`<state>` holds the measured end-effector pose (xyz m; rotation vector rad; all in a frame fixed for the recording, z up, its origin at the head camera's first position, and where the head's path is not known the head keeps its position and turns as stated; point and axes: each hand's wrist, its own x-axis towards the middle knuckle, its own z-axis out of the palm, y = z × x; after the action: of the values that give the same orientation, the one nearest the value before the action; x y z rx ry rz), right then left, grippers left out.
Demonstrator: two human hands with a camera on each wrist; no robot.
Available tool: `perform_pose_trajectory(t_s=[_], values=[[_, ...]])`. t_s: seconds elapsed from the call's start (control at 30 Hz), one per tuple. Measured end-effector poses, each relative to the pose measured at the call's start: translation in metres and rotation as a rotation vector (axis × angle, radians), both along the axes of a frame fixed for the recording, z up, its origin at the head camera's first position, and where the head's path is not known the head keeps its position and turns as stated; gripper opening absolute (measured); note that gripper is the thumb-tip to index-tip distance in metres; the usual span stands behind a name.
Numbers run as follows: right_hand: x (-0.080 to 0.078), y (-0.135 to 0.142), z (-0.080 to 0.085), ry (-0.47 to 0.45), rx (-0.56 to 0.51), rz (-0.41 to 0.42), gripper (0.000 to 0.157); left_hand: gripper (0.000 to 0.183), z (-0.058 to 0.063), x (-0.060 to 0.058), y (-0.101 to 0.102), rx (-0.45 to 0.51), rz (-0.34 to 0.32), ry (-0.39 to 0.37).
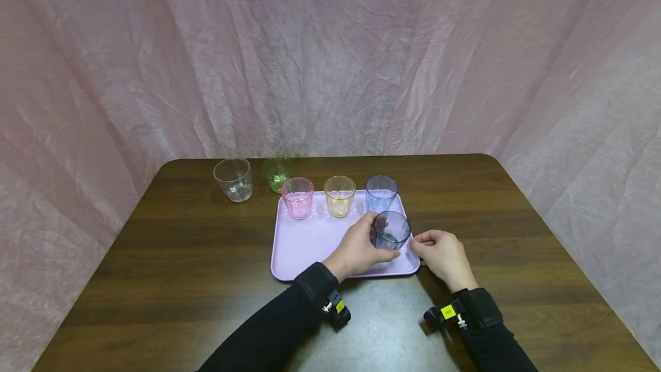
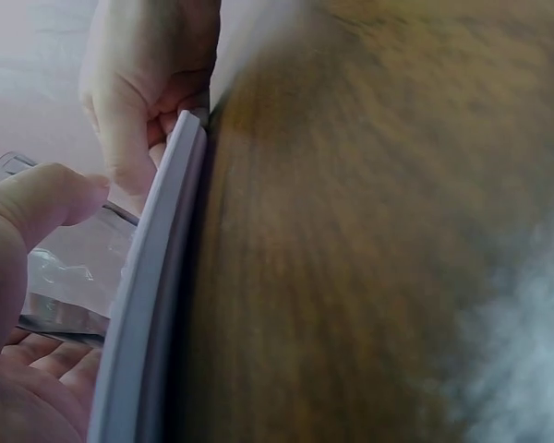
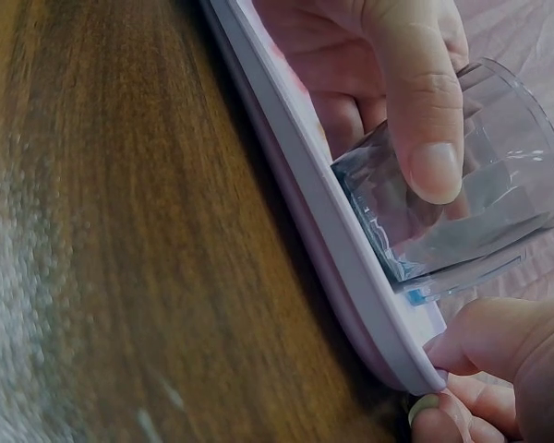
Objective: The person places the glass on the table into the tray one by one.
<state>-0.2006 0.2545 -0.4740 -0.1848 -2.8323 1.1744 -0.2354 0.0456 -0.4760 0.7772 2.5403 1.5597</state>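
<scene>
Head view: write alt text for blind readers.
A left hand grips a gray glass over a lilac tray, whose edge the right hand holds. A pink glass, yellow glass and blue glass line its far side; a clear glass and green glass stand farther left.

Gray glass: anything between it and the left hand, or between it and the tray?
Nothing visible. The left hand grips the gray glass, and no other object shows between its base and the tray. The blue glass stands behind it; the right hand pinches the tray's near right corner.
</scene>
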Motion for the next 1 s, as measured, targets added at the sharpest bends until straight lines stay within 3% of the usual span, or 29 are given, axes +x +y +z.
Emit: perform_pose_trajectory(t_s=[0.57, 1.0], values=[[0.000, 0.000, 0.000, 0.007, 0.011, 0.001, 0.017, 0.085, 0.001, 0.002, -0.002, 0.000, -0.010, 0.021], [-0.001, 0.000, -0.001, 0.005, 0.014, 0.000, 0.018, 0.090, 0.009, 0.002, -0.013, 0.069, 0.002, -0.038]])
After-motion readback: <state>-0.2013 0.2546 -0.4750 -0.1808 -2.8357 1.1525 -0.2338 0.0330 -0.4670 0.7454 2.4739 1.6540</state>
